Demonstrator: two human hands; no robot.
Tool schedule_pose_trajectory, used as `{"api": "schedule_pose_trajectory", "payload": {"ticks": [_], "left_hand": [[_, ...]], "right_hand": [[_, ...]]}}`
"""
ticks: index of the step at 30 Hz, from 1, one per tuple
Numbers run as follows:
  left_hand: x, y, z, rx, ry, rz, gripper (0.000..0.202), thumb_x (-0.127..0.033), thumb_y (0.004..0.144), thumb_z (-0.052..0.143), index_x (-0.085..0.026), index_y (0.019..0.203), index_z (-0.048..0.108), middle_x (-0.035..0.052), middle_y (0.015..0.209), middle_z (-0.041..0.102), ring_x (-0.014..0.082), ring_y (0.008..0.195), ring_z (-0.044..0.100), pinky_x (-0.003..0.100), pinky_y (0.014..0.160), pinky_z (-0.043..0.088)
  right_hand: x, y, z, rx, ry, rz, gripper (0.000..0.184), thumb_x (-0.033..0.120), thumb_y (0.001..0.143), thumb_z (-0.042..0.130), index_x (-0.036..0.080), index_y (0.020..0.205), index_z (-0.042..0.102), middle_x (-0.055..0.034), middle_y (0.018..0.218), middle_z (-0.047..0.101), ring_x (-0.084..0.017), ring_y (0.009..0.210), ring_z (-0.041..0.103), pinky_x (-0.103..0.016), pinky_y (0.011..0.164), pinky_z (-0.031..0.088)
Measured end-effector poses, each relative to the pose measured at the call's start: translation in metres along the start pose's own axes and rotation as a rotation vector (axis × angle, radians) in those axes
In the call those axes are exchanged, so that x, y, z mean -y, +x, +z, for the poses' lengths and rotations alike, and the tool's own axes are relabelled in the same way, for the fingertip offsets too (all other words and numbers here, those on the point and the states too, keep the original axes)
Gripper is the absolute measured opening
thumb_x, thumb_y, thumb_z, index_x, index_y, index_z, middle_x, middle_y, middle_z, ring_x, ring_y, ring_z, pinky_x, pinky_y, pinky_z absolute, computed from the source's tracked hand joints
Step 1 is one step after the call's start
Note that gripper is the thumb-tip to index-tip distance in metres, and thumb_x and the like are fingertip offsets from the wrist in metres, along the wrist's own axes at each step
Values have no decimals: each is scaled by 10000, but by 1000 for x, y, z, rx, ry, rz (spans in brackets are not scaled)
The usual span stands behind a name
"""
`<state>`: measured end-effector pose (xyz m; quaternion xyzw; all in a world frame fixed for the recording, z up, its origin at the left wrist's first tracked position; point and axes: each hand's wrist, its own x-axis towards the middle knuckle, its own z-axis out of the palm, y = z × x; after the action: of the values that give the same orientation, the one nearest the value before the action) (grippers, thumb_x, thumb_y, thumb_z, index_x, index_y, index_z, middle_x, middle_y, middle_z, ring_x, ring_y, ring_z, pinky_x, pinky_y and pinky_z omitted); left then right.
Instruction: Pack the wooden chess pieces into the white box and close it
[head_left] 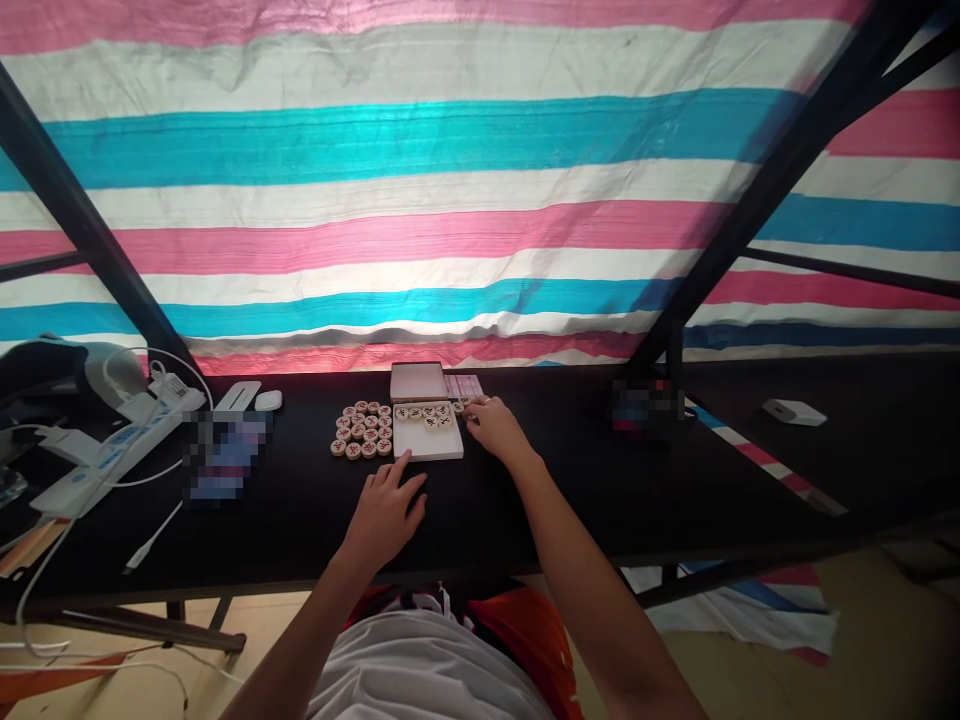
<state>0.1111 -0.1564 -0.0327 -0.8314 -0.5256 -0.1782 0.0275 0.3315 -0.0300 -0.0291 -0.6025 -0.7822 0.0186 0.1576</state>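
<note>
On the black table (570,470) a white open box (428,438) holds a row of round wooden game pieces (422,412) along its far edge. Several more round pieces (362,430) lie in rows just left of the box. The box lid (418,381) sits behind it. My left hand (386,505) rests flat on the table in front of the box, fingers spread, index tip near the box's front edge. My right hand (491,424) is at the box's right side, fingers curled around a small piece by the far corner.
A white power strip (112,445) with cables lies at the left, beside a white remote (237,396) and a small white device (268,400). A white box (795,411) sits far right. Black frame bars (750,210) slant over the table. A striped sheet hangs behind.
</note>
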Motion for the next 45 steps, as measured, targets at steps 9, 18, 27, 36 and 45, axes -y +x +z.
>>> {"api": "schedule_pose_trajectory", "payload": {"ticks": [9,18,27,36,45], "left_hand": [[1,-1,1,2,5,7,302,-261,886,465,-247,1153,606,82,1378,447,259,1101,496,415,866,444],[2,-1,3,-9,0,11,298,-252,879,470,-250,1139,614,82,1375,450,256,1097,499,413,865,443],[1,-1,2,-8,-10,9,299,-258,872,483,-249,1141,613,77,1374,450,259,1088,498,421,866,443],[2,0,3,-17,-14,19,300,-263,878,469,-246,1138,618,84,1367,461,260,1086,501,417,852,450],[3,-1,4,-14,4,17,296,-254,878,470,-261,1137,614,78,1369,459,259,1099,503,423,859,450]], "right_hand": [[6,-3,-2,11,-7,30,239,204,829,499,196,1038,616,-78,1025,641,-226,928,509,-302,768,387],[16,-7,-9,28,-66,17,231,142,791,504,195,987,615,-99,1027,630,-243,967,502,-315,778,370],[50,1,2,-134,269,-218,122,151,794,522,194,874,604,-38,944,642,-169,928,541,-278,866,383],[64,13,16,-14,122,-377,191,205,846,515,197,858,706,-56,1046,664,-193,1022,532,-315,925,376],[15,10,6,-129,107,-51,366,65,812,432,223,1014,693,-50,1140,632,-188,1051,519,-305,942,390]]}}
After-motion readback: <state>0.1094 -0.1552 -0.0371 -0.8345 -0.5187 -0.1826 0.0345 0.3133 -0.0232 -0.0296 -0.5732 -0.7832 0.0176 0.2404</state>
